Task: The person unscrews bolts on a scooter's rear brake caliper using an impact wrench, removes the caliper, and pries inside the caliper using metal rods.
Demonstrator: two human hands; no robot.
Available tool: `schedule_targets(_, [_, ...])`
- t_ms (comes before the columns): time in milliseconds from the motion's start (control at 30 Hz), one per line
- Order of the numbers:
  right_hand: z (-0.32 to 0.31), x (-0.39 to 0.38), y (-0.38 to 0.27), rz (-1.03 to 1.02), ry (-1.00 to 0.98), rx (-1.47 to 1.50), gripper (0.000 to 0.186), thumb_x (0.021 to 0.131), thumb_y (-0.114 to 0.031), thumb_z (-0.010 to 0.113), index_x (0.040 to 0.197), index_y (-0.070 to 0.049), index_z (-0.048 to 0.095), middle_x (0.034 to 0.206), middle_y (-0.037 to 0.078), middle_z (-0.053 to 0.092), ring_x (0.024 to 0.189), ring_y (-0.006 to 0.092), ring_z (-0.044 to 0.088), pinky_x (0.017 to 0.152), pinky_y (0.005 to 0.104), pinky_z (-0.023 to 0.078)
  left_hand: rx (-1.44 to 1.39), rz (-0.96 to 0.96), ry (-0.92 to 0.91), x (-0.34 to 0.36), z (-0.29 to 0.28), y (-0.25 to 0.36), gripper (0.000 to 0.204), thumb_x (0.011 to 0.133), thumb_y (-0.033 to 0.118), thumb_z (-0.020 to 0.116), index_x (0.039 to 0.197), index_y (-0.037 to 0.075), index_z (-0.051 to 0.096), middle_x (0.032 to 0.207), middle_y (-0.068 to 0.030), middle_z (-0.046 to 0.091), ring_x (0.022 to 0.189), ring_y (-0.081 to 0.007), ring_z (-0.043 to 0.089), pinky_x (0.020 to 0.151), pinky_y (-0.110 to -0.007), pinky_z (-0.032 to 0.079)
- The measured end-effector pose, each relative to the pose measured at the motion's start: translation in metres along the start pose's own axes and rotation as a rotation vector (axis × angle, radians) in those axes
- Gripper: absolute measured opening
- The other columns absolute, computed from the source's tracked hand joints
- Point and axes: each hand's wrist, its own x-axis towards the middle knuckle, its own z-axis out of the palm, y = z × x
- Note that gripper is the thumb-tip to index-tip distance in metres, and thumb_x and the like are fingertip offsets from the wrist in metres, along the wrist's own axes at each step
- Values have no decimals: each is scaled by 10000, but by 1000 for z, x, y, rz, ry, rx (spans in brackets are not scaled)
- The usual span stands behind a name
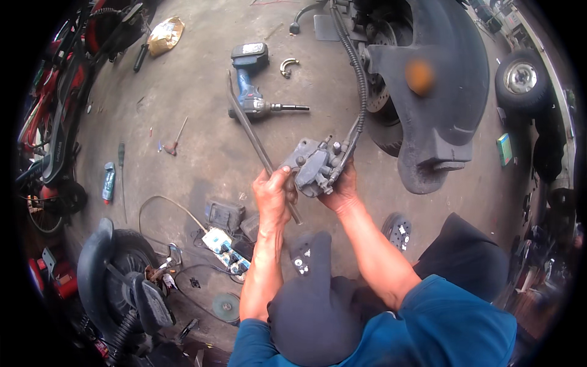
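Observation:
A dark grey brake caliper (315,166), with a ribbed black hose (361,79) running up from it, is in my right hand (343,191), whose fingers curl round its right side and underside. My left hand (273,194) is closed round a long dark metal bar (252,133) that slants from upper left to lower right. Its thumb lies against the caliper's left edge. Part of the left fingers is hidden behind the bar and caliper. On the floor beyond lies a blue cordless impact wrench (247,92) with a long socket.
A black fender (446,116) and wheel stand at right. A curved metal piece (287,66) lies past the wrench. A power strip (226,249), a spray can (109,182) and a screwdriver (121,156) lie left. A loose tyre (517,79) stands far right.

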Motion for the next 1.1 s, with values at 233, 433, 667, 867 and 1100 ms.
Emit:
schedule_targets(233, [33, 6, -7, -112, -43, 130, 587, 847, -552, 506, 1076, -16, 578, 1031, 142, 628, 928, 267, 627, 831, 403, 519, 375, 49, -65, 6, -8, -10, 110, 854, 131, 580, 840, 25, 551, 533, -13, 470, 368, -96, 420, 334, -239, 335])
schedule_targets(433, [89, 15, -18, -376, 238, -220, 169, 893, -205, 552, 933, -41, 554, 835, 126, 624, 660, 208, 647, 572, 329, 568, 102, 159, -85, -21, -22, -14, 293, 886, 232, 611, 1041, -11, 557, 560, 4, 469, 404, -71, 413, 362, -221, 323])
schedule_targets(667, [101, 28, 1, -381, 311, -662, 405, 952, -348, 498, 1122, 20, 481, 890, 130, 620, 826, 186, 616, 709, 296, 510, 66, 352, -111, 1, -12, 4, 492, 849, 353, 677, 1114, -37, 534, 624, -33, 529, 424, -71, 444, 376, -207, 341])
schedule_targets(867, [80, 17, -30, -210, -16, -717, 527, 887, -380, 612, 1227, 5, 494, 1009, 78, 622, 837, 125, 589, 598, 214, 426, -227, 19, -230, 19, -15, 27, 498, 905, 512, 493, 1049, 43, 579, 777, -76, 630, 389, -101, 451, 320, -232, 358])
schedule_targets(1100, [83, 29, -17, -189, -150, -638, 522, 850, -363, 661, 1217, -22, 514, 985, 38, 627, 824, 103, 591, 589, 204, 413, -269, -3, -157, 14, -3, 32, 462, 928, 504, 441, 1028, 80, 596, 772, -47, 637, 354, -107, 397, 307, -247, 320])
